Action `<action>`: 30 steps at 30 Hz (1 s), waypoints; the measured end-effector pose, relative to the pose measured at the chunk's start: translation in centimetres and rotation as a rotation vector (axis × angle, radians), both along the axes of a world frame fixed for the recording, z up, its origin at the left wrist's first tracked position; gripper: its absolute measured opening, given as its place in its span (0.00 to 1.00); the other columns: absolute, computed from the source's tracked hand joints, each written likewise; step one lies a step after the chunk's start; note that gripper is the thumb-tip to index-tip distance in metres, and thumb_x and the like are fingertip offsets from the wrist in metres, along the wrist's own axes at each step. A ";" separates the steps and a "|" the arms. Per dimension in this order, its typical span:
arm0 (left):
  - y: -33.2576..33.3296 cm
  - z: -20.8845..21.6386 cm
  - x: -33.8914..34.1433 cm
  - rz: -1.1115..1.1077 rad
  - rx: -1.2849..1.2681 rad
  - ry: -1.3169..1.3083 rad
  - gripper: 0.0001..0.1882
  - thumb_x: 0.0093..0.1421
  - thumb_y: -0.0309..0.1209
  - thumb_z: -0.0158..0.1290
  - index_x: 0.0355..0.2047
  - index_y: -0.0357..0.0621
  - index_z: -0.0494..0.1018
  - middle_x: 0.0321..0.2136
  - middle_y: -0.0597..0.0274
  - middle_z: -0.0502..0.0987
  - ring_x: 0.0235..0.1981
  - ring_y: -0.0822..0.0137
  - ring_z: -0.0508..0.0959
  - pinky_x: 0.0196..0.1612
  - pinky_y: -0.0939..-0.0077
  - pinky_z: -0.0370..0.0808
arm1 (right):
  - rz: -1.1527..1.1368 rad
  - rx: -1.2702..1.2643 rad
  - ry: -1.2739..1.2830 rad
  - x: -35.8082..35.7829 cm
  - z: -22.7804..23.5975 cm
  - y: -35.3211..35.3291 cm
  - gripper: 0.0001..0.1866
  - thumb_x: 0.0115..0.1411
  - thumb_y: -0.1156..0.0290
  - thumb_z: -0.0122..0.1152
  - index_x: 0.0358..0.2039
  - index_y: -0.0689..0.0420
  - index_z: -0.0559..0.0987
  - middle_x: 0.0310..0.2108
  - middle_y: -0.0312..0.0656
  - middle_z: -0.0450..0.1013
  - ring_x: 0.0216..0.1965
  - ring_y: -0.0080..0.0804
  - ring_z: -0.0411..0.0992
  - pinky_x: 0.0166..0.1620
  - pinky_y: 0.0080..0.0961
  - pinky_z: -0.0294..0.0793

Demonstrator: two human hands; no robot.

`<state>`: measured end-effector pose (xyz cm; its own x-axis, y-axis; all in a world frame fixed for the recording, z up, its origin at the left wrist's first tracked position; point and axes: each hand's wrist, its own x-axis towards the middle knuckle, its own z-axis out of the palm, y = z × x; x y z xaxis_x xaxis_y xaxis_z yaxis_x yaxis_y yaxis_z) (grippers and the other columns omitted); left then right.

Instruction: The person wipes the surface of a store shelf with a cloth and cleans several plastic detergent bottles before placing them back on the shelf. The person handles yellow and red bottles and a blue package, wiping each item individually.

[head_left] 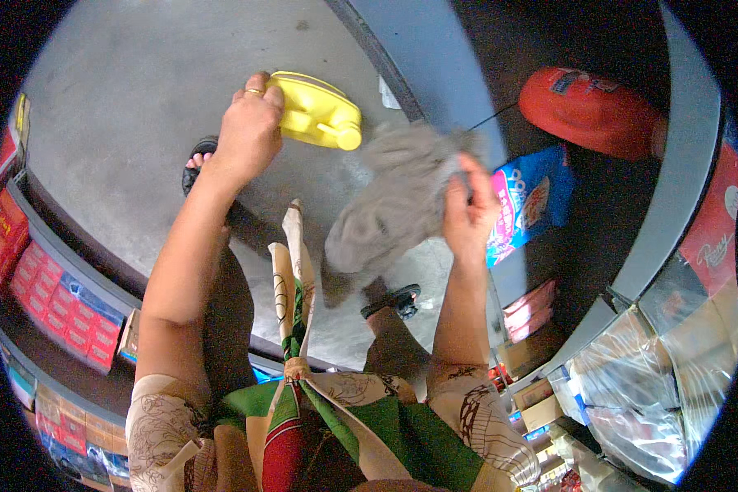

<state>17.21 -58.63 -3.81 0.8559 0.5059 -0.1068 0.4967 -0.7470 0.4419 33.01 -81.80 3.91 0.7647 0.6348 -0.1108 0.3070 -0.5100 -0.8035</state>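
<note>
My left hand [252, 127] is closed on a yellow plastic jug [313, 108] with a yellow cap, holding it tilted on its side above the floor. The cap end points right, toward the cloth. A crumpled grey-brown cloth [398, 201], smeared by motion, hangs from my right hand [472, 209], whose fingers pinch its edge. Just beyond that hand a blue and pink packet [541, 197] lies on the dark shelf [582, 279].
A red rounded package [586, 115] sits farther back on the same shelf. Red boxes [61, 303] line the shelves at left. Plastic-wrapped cartons [631, 377] stand at lower right. Grey concrete floor [139, 90] lies below, with my sandalled feet on it.
</note>
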 end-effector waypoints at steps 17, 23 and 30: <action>-1.2 1.7 1.5 -0.083 0.025 0.006 0.15 0.37 0.17 0.49 0.31 0.32 0.65 0.43 0.39 0.67 0.34 0.43 0.73 0.33 0.60 0.75 | 0.359 -0.519 -0.902 24.8 -10.6 11.3 0.21 0.56 0.63 0.46 0.48 0.61 0.68 0.52 0.64 0.56 0.49 0.59 0.60 0.52 0.46 0.60; -1.7 1.7 1.6 -0.078 0.013 -0.033 0.14 0.38 0.18 0.48 0.30 0.32 0.65 0.43 0.38 0.67 0.34 0.43 0.73 0.33 0.60 0.75 | 0.188 -0.710 -0.684 29.4 -11.5 7.4 0.24 0.55 0.64 0.45 0.49 0.66 0.64 0.46 0.69 0.59 0.47 0.64 0.60 0.51 0.47 0.60; -0.6 0.8 1.3 -0.060 0.004 0.002 0.14 0.38 0.18 0.48 0.31 0.32 0.66 0.43 0.38 0.67 0.33 0.44 0.73 0.33 0.60 0.75 | 0.140 -0.637 -0.747 17.5 -11.4 3.2 0.30 0.55 0.65 0.45 0.54 0.71 0.55 0.49 0.74 0.53 0.51 0.68 0.54 0.55 0.46 0.55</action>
